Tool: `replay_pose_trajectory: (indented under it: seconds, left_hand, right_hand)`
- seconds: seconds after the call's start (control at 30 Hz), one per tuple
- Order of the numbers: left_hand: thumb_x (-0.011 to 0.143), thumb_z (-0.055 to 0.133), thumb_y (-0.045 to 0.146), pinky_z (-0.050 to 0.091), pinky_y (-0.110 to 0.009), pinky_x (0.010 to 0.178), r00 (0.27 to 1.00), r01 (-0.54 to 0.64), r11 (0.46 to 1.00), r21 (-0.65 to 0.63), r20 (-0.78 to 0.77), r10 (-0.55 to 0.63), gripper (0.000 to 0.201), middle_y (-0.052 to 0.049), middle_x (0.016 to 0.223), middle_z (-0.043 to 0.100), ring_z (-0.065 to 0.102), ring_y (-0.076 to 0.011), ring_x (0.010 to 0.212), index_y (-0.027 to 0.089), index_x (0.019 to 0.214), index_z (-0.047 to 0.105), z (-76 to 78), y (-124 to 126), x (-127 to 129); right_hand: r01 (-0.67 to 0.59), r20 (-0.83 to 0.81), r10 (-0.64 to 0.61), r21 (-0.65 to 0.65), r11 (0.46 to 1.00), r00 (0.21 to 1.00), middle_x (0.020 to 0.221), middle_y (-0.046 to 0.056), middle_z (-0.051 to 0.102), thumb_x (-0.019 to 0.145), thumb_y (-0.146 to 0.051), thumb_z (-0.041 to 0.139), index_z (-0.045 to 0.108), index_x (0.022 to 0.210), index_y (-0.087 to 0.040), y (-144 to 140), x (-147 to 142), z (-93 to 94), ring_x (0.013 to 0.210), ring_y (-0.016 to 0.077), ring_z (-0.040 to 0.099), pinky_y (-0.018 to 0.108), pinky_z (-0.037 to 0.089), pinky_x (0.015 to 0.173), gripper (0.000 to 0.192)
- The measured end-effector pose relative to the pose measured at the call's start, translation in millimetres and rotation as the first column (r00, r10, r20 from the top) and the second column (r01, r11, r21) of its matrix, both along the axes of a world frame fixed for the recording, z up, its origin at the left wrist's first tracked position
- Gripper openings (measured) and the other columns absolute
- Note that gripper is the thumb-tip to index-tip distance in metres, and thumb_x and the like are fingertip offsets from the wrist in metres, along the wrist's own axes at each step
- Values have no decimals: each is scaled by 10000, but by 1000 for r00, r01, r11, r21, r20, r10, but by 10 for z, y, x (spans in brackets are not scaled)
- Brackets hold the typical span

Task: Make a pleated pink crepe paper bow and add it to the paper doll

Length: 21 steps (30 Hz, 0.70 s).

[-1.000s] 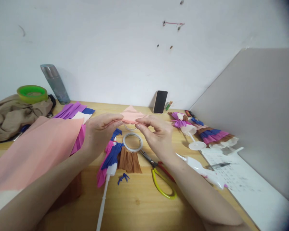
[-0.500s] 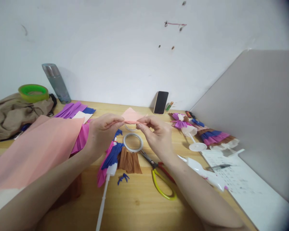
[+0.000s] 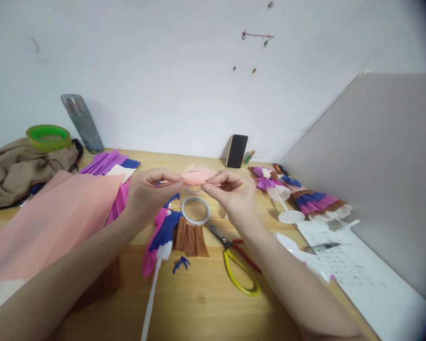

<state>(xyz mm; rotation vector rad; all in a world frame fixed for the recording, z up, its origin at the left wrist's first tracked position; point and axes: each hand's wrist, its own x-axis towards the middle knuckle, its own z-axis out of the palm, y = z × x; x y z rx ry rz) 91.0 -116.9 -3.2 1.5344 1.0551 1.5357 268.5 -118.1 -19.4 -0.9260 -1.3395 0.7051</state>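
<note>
Between my two hands a small piece of peach crepe paper [image 3: 196, 175] is stretched out, folded along its near edge. My left hand [image 3: 151, 189] pinches its left end between thumb and fingers. At the right end, my right hand [image 3: 234, 192] pinches it the same way. Below the hands, on the table, are rolls of tape, one a white ring [image 3: 196, 211]. Close to it lies a crepe-paper figure [image 3: 166, 227] in blue and pink on a white stick, beside a pleated brown paper piece [image 3: 190, 239]. Scissors [image 3: 236, 255] with red and yellow handles lie near my right forearm.
Large peach paper [image 3: 64, 218] covers the left side. Behind it are a bottle [image 3: 83, 124] and a green tape roll [image 3: 49, 137] on brown cloth. A phone [image 3: 237, 151] leans on the wall. At right are paper dolls [image 3: 315, 201], a white glue gun [image 3: 301, 253] and a written sheet [image 3: 362, 279].
The peach paper's upright point has folded down into a lower, gathered shape. Both hands keep their pinch, almost in the same place.
</note>
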Motion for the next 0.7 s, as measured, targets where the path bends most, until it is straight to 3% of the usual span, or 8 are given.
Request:
replay_pose_trajectory:
  seconds: [0.23,0.37,0.5,0.7]
  left_hand:
    - [618,792,207,574,-249,638,1000,2,1000,-20,5,-2,87,-14,673,737,684,-150,640,175,636,713,-1,-14,13]
    - [658,755,175,584,-283,724,997,37,995,92,-76,-30,90,-28,786,770,709,-168,726,205,743,762,-50,43,-32]
    - [689,710,152,584,-301,766,989,36,980,197,-148,-6,160,-30,849,777,713,-178,786,234,806,783,-94,81,-46]
    - [688,699,150,576,-289,708,979,-29,975,219,-192,72,168,-27,825,776,704,-175,751,228,811,784,-99,75,-35]
  right_hand:
    - [42,25,-43,55,998,999,683,9,698,656,-215,776,690,686,-202,-16,4,-2,618,142,613,276,509,597,92]
    - [18,151,-40,138,990,988,789,31,743,738,-213,730,747,795,-224,-33,8,-7,713,168,657,310,535,664,60]
    - [26,249,-76,197,980,965,776,30,744,770,-201,709,762,832,-239,-39,16,7,682,170,648,324,538,654,90]
    - [60,315,-161,309,949,935,805,33,753,790,-168,701,763,870,-242,-45,16,4,664,161,644,317,545,642,126]
